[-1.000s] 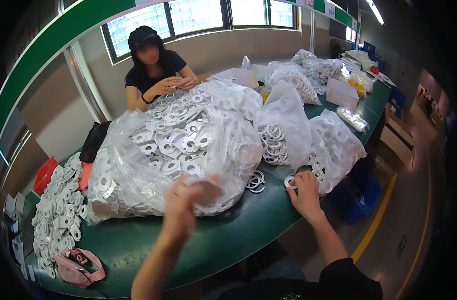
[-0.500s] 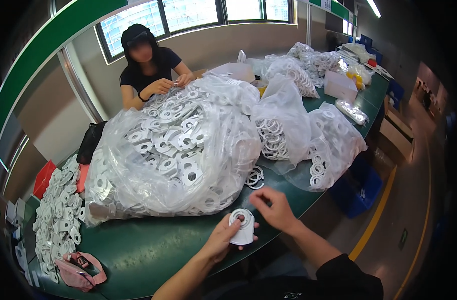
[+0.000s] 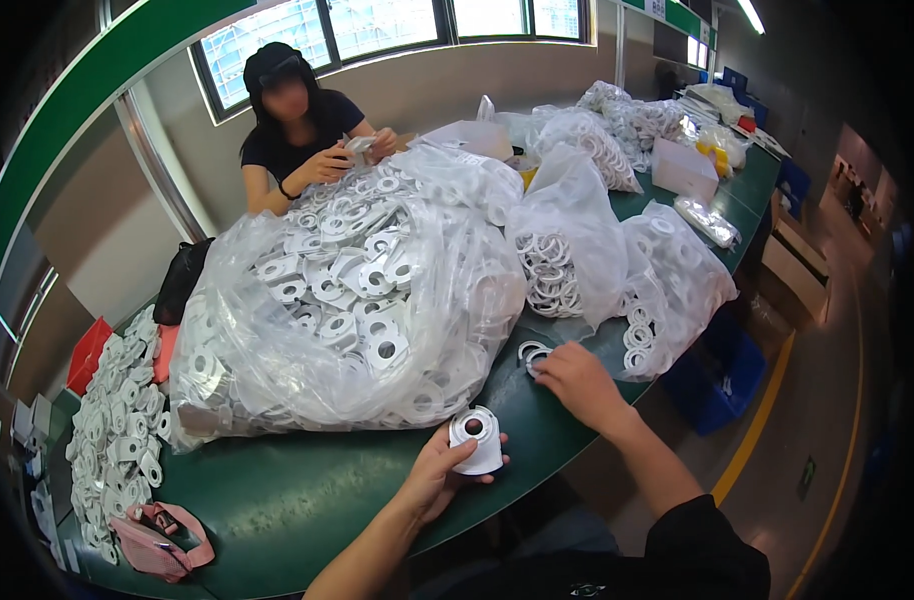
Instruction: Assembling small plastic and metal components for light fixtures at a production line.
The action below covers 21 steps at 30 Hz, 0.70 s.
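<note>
My left hand [image 3: 440, 470] is closed around a flat white plastic part [image 3: 484, 456], rounded at one end and with a round hole through it. The thumb lies across its face, close to the table's front edge. Farther right, my right hand [image 3: 580, 383] pinches at a few loose white rings [image 3: 530, 352] on the green table. Its fingertips touch one ring and partly cover it. Left of both hands stands a big clear plastic bag [image 3: 457, 330], open at the top and heaped with white parts [image 3: 342, 285] of the same kind.
Two clear bags of white rings [image 3: 567, 240] [image 3: 672, 290] stand beyond my right hand. Across the green table [image 3: 277, 490] a co-worker [image 3: 297, 130] handles a white part. At left lie a loose pile of white parts [image 3: 122, 440] and a pink pouch [image 3: 162, 545]. A blue bin [image 3: 717, 375] sits below the right edge.
My right hand has moved from beside the held part out to the loose rings. The left hand, still gripping its part, has shifted slightly. The co-worker has raised a white part.
</note>
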Each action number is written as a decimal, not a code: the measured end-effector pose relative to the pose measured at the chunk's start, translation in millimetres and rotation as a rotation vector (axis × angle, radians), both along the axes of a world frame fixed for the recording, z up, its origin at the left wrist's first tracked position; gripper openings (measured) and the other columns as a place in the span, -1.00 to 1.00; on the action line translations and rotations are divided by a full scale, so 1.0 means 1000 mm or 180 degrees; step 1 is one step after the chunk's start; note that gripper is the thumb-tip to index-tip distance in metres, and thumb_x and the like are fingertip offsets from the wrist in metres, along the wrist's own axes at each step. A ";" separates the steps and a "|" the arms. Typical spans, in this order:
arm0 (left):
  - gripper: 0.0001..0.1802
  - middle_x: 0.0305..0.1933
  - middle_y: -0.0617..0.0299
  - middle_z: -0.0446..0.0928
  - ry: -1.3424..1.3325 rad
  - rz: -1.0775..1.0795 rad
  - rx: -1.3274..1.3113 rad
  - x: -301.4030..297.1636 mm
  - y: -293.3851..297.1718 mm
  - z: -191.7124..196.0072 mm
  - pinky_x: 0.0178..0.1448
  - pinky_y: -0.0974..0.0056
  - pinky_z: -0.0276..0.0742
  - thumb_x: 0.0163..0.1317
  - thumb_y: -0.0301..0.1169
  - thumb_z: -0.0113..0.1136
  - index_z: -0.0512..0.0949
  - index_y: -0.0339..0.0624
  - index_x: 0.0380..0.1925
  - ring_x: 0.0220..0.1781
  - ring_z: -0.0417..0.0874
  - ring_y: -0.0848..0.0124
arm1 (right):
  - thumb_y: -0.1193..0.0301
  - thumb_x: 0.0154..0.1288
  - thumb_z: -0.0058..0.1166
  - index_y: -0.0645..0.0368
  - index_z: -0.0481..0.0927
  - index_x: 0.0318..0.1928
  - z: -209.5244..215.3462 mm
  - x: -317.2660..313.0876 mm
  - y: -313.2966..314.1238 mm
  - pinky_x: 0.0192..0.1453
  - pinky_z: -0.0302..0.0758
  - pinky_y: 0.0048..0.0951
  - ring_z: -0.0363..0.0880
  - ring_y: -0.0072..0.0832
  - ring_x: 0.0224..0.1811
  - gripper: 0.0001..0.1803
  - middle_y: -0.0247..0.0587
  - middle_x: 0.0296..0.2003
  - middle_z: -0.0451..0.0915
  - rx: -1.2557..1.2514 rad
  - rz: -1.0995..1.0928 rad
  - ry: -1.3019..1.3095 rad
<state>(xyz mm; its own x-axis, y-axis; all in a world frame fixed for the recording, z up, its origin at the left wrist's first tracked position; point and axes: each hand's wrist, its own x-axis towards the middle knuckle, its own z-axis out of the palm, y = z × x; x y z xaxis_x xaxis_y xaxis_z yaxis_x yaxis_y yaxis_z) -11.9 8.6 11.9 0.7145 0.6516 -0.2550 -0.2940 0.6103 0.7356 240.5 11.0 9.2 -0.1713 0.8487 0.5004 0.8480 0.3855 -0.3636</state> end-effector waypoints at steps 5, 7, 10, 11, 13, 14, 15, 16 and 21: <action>-0.43 0.09 -0.03 0.42 -0.0026 0.0028 0.0280 0.001 -0.004 -0.004 -0.10 0.29 0.59 0.18 -0.57 0.03 0.13 -0.20 0.20 0.00 0.57 0.17 | 0.50 0.06 0.13 0.23 0.57 -0.35 0.026 0.003 -0.007 -0.22 0.43 -0.32 0.46 -0.19 -0.31 -0.89 -0.15 -0.43 0.50 0.0716 -0.0456 0.0228; -0.43 0.09 -0.03 0.42 0.0014 0.0040 0.0308 0.001 -0.005 -0.003 -0.09 0.28 0.58 0.18 -0.58 0.04 0.14 -0.20 0.20 0.01 0.57 0.16 | 0.54 0.13 0.10 0.27 0.55 -0.33 0.030 -0.001 -0.008 -0.29 0.44 -0.44 0.51 -0.36 -0.40 -0.92 -0.22 -0.44 0.54 0.0705 -0.0610 0.0966; -0.42 0.09 -0.04 0.42 0.0052 0.0045 0.0405 0.001 -0.005 -0.004 -0.08 0.27 0.56 0.17 -0.58 0.05 0.13 -0.19 0.20 0.03 0.55 0.15 | 0.53 0.23 0.04 0.30 0.54 -0.26 0.031 -0.011 -0.014 -0.34 0.43 -0.58 0.51 -0.59 -0.45 -0.90 -0.29 -0.43 0.56 -0.0533 -0.0410 0.2954; -0.41 0.09 -0.04 0.42 0.0046 0.0043 0.0477 0.002 -0.006 -0.005 -0.07 0.27 0.56 0.17 -0.59 0.05 0.11 -0.19 0.21 0.04 0.55 0.15 | 0.51 0.26 0.02 0.30 0.54 -0.23 0.026 -0.015 -0.016 -0.36 0.43 -0.61 0.49 -0.65 -0.45 -0.88 -0.32 -0.43 0.56 -0.0704 -0.0032 0.3268; -0.40 0.10 -0.04 0.41 0.0079 0.0019 0.0556 0.004 -0.007 -0.005 -0.07 0.27 0.55 0.17 -0.59 0.05 0.10 -0.20 0.21 0.04 0.55 0.16 | 0.49 0.27 0.03 0.31 0.53 -0.18 0.019 -0.029 -0.023 -0.34 0.47 -0.63 0.50 -0.67 -0.44 -0.84 -0.31 -0.43 0.56 -0.1254 0.0440 0.3776; -0.39 0.11 -0.04 0.40 0.0115 -0.0009 0.0645 0.005 -0.007 -0.005 -0.07 0.27 0.55 0.17 -0.59 0.05 0.09 -0.20 0.21 0.04 0.55 0.16 | 0.49 0.27 0.03 0.32 0.53 -0.18 0.015 -0.038 -0.026 -0.33 0.48 -0.64 0.52 -0.67 -0.44 -0.83 -0.30 -0.42 0.57 -0.1499 0.0543 0.3774; -0.39 0.11 -0.04 0.40 0.0118 -0.0010 0.0637 0.006 -0.007 -0.004 -0.07 0.27 0.55 0.17 -0.59 0.05 0.09 -0.20 0.21 0.04 0.55 0.16 | 0.48 0.27 0.04 0.34 0.52 -0.18 0.013 -0.046 -0.028 -0.32 0.50 -0.64 0.53 -0.66 -0.43 -0.83 -0.29 -0.41 0.57 -0.1742 0.0646 0.3767; -0.39 0.11 -0.04 0.39 0.0172 0.0021 0.0691 0.006 -0.008 -0.003 -0.07 0.27 0.55 0.17 -0.59 0.04 0.08 -0.21 0.21 0.04 0.55 0.16 | 0.48 0.27 0.05 0.35 0.52 -0.17 0.010 -0.052 -0.028 -0.31 0.51 -0.64 0.55 -0.65 -0.42 -0.81 -0.28 -0.40 0.58 -0.1872 0.0679 0.3825; -0.39 0.13 -0.02 0.38 0.0233 0.0055 0.0729 0.003 -0.007 -0.004 -0.06 0.27 0.54 0.18 -0.59 0.03 0.06 -0.24 0.22 0.04 0.55 0.16 | 0.46 0.25 0.08 0.35 0.54 -0.21 -0.001 -0.062 -0.021 -0.32 0.51 -0.63 0.56 -0.65 -0.41 -0.81 -0.27 -0.40 0.59 -0.1910 0.0652 0.3801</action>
<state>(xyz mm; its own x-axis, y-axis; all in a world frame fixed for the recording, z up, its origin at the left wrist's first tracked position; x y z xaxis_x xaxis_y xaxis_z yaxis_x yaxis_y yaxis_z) -8.8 2.1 8.1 0.6878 0.7103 -0.1499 -0.2439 0.4205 0.8739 178.1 -10.4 7.8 -0.0445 0.9990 -0.0043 -0.1549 -0.0112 -0.9879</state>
